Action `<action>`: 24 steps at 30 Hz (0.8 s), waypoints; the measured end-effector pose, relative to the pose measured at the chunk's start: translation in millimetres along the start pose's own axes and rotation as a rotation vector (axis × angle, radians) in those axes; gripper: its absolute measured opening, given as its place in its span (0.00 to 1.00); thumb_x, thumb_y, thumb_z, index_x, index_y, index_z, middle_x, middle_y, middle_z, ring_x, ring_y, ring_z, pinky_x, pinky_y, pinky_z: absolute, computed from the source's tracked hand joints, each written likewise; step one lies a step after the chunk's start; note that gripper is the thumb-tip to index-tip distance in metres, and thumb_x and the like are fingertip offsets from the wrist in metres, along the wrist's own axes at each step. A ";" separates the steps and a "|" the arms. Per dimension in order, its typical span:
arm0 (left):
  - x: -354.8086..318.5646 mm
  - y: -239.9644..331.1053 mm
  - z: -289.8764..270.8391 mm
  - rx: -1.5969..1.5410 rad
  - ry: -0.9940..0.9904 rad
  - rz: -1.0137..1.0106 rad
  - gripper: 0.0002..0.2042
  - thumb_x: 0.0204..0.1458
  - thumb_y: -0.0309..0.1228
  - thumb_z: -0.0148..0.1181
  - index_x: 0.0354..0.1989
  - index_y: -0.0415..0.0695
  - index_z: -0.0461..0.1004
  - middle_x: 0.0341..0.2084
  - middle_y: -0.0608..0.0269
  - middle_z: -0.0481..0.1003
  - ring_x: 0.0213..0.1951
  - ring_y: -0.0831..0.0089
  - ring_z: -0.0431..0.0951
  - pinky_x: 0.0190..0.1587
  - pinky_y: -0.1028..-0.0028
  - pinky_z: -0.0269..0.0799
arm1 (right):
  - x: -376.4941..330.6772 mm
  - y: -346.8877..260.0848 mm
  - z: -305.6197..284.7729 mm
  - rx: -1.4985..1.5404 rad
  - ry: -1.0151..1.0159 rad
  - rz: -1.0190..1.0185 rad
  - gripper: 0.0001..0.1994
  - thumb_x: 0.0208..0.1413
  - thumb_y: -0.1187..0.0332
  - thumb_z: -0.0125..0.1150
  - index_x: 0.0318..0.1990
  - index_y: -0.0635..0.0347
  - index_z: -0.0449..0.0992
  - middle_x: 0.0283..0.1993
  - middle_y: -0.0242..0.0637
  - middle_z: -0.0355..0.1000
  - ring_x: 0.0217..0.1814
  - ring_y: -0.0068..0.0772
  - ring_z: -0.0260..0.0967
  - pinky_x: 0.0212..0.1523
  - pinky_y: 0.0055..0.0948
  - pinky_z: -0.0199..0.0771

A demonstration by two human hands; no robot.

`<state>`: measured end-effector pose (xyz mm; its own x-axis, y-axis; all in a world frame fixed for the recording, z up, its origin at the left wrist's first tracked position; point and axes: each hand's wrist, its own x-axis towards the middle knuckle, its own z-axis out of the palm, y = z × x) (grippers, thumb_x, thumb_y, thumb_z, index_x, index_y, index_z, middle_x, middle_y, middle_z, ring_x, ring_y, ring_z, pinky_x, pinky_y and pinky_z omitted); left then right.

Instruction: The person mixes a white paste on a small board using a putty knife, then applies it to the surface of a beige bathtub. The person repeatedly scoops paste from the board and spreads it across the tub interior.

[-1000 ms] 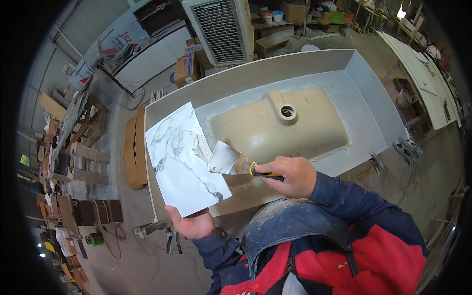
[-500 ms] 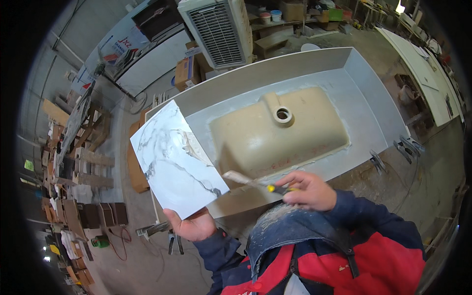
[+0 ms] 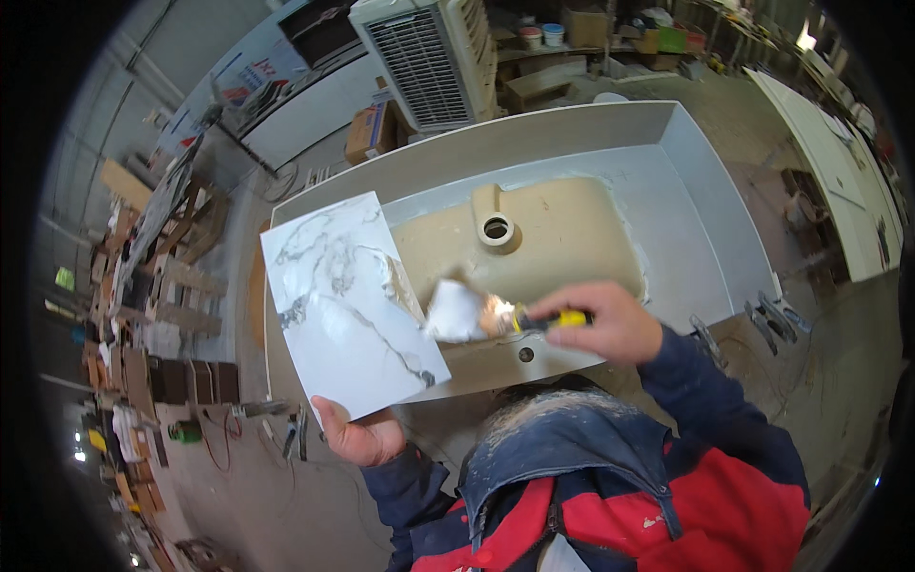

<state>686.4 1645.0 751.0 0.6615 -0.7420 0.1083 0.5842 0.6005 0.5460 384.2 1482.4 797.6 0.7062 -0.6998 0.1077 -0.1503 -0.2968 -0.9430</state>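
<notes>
My left hand (image 3: 362, 437) grips the lower corner of a white tile with grey marble veining (image 3: 334, 319), held tilted over the left end of a grey box-shaped frame. A ridge of pale paste (image 3: 398, 284) lies along the tile's right edge. In my right hand (image 3: 615, 322) is a putty knife (image 3: 457, 312) with a black and yellow handle; its broad blade is just right of the tile, glinting and slightly blurred. Beneath the knife is an upturned beige sink basin (image 3: 572, 243) with a round drain opening, set inside the frame.
The frame's grey wall (image 3: 705, 181) rises around the basin. Spring clamps (image 3: 770, 319) grip its near right edge. A large air cooler (image 3: 419, 62) and a cardboard box (image 3: 370, 132) stand beyond. Wood pieces (image 3: 181, 305) are stacked at left, and a pale panel (image 3: 829, 181) leans at right.
The putty knife has turned so its blade shows broad instead of narrow, and my right hand has risen slightly. The tile remains in my left hand. The view has shifted a little.
</notes>
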 end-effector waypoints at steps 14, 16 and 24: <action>-66.5 -55.8 59.2 0.315 -0.121 0.080 0.27 0.67 0.44 0.48 0.67 0.37 0.62 0.63 0.54 0.69 0.63 0.58 0.68 0.66 0.56 0.61 | 0.8 13.8 -39.3 0.008 0.316 -0.120 0.14 0.55 0.70 0.64 0.49 0.59 0.81 0.44 0.43 0.80 0.44 0.42 0.79 0.47 0.32 0.77; -62.0 -57.8 60.9 0.212 -0.048 -0.028 0.28 0.66 0.44 0.49 0.68 0.37 0.61 0.65 0.53 0.67 0.65 0.56 0.67 0.67 0.53 0.60 | 5.9 13.8 -49.9 -0.090 0.270 -0.144 0.16 0.54 0.73 0.64 0.51 0.61 0.80 0.44 0.43 0.80 0.45 0.41 0.78 0.48 0.31 0.76; -16.6 -61.6 36.6 -0.127 0.017 -0.323 0.30 0.66 0.45 0.51 0.70 0.38 0.60 0.68 0.54 0.64 0.68 0.55 0.64 0.70 0.49 0.56 | -14.7 62.2 -12.2 -0.399 0.305 -0.406 0.19 0.54 0.70 0.65 0.55 0.47 0.76 0.40 0.36 0.72 0.34 0.43 0.75 0.34 0.38 0.78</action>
<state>622.2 1609.4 745.9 0.4398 -0.8956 -0.0674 0.8178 0.3682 0.4424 356.0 1466.3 741.3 0.5411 -0.6170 0.5714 -0.2002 -0.7544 -0.6251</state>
